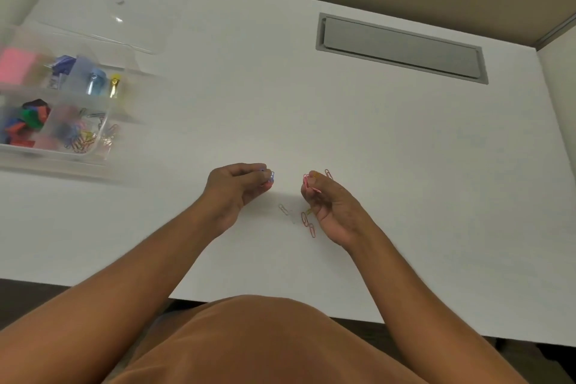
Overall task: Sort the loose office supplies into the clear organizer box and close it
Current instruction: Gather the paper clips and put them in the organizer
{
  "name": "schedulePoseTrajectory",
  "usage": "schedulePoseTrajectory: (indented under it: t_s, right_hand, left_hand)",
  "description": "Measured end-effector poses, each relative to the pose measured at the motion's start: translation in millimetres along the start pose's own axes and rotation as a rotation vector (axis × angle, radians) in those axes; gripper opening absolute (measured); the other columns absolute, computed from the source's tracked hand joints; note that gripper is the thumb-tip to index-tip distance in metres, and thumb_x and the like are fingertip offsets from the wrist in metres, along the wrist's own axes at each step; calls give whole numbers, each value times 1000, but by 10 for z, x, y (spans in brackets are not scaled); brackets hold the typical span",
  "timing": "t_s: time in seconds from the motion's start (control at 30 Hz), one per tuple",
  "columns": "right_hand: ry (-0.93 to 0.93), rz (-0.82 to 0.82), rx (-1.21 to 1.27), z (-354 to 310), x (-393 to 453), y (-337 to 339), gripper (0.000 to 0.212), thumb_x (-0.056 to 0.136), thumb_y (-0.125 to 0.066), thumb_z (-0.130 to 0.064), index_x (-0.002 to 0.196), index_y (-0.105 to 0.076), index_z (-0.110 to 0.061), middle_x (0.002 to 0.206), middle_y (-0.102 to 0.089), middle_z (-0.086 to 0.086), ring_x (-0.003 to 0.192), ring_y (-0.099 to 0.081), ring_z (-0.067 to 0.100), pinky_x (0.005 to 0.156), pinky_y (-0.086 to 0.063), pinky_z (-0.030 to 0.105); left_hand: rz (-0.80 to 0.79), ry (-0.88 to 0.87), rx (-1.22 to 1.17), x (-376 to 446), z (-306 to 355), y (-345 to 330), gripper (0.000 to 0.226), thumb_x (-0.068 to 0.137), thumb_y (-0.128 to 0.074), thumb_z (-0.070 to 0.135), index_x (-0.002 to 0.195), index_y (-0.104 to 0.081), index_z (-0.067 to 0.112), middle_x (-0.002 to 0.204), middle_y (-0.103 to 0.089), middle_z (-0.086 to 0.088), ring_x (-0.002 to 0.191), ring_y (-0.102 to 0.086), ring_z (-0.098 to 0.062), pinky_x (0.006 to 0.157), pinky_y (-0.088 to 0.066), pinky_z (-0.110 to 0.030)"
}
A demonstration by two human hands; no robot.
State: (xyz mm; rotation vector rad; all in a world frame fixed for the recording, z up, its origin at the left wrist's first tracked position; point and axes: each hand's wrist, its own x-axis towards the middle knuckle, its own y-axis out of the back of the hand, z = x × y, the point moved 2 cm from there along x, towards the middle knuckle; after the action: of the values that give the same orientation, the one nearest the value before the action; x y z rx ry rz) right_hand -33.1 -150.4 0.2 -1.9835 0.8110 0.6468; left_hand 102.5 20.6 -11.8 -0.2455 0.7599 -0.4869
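Note:
My left hand (237, 185) pinches a few coloured paper clips (270, 178) just above the white desk (389, 165). Close to its right, my right hand (330, 209) pinches some pink and orange paper clips (309, 180) in its curled fingers. Between and below the hands lie loose clips on the desk: a pale one (283, 209) and red ones (308, 224). The clear organizer box (62, 162) stands at the far left with its lid (103, 9) open behind it. Its compartments hold pink notes, binder clips, coloured pieces and several paper clips.
A grey cable hatch (402, 48) is set into the desk at the back right. The desk's front edge runs just before my body. A partition wall rises behind the desk.

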Motion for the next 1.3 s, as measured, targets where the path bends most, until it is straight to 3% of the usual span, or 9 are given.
schedulePoseTrajectory:
  t_s: [0.4,0.57,0.67,0.83,0.97,1.07,1.13,1.23,1.3]
  right_hand:
    - [-170,-162,46,726,371,-1547,8,80,-80,0,87,-80,-3,95,-72,11,86,-70,21,67,-59,17]
    - [-166,-277,-136,1037,674,-2490,10,80,-82,1,88,-81,-5,97,-76,11,87,-74,20,74,-59,19]
    - [55,-310,-472,1212,869,-3029,13,82,-80,2,94,-80,-2,92,-79,10,83,-77,17,78,-60,23]
    - [707,-236,-1339,1412,1073,-3611,15,82,-80,-10,96,-82,-14,87,-79,-3,80,-74,7,78,-60,23]
    - [790,-241,-1682,1498,1108,-3765,25,97,-69,-20,119,-76,-11,112,-78,7,101,-72,21,93,-56,32]
    - [801,-252,-1802,1497,1062,-3758,24,102,-60,-17,118,-76,-11,114,-77,8,102,-71,25,89,-55,33]
    - [793,-253,-1748,1463,1001,-3724,25,102,-58,-13,120,-76,-12,117,-76,7,105,-70,23,94,-55,33]
    - [800,-193,-1494,1338,844,-3588,25,98,-60,-5,113,-79,-13,113,-77,1,103,-70,12,94,-53,19]
    - [806,-139,-1404,1207,692,-3369,24,96,-63,-5,110,-79,-18,112,-76,-6,95,-68,2,83,-47,3]
  left_hand:
    - [66,-86,-199,-234,1008,1051,26,61,-91,3,86,-83,4,96,-80,-17,89,-79,-26,80,-62,-25]
    - [250,-207,-161,-230,1534,1879,18,78,-84,-4,93,-78,3,92,-81,-12,88,-80,-25,79,-63,-26]
    - [375,-280,25,-222,1780,2304,15,81,-83,-4,94,-79,4,95,-82,-11,91,-80,-29,79,-64,-29]
    - [497,-393,545,-77,2052,2628,25,82,-81,-1,106,-81,3,99,-80,-14,92,-78,-30,90,-64,-46]
    - [448,-492,1104,-14,2192,2582,19,93,-70,14,104,-83,6,93,-80,-13,84,-73,-23,86,-61,-39]
    - [454,-560,1322,-3,2198,2522,23,98,-63,17,88,-81,7,80,-74,-12,79,-68,-25,83,-60,-47]
    - [496,-596,1352,-22,2179,2491,21,98,-65,18,108,-82,10,102,-80,-13,96,-72,-29,92,-59,-47]
    - [539,-737,1308,-130,2108,2316,21,94,-71,13,113,-80,11,107,-81,-9,95,-74,-23,90,-58,-34]
    - [465,-852,1297,-241,1995,2071,18,94,-73,12,111,-79,12,105,-80,-7,91,-73,-21,88,-57,-32]
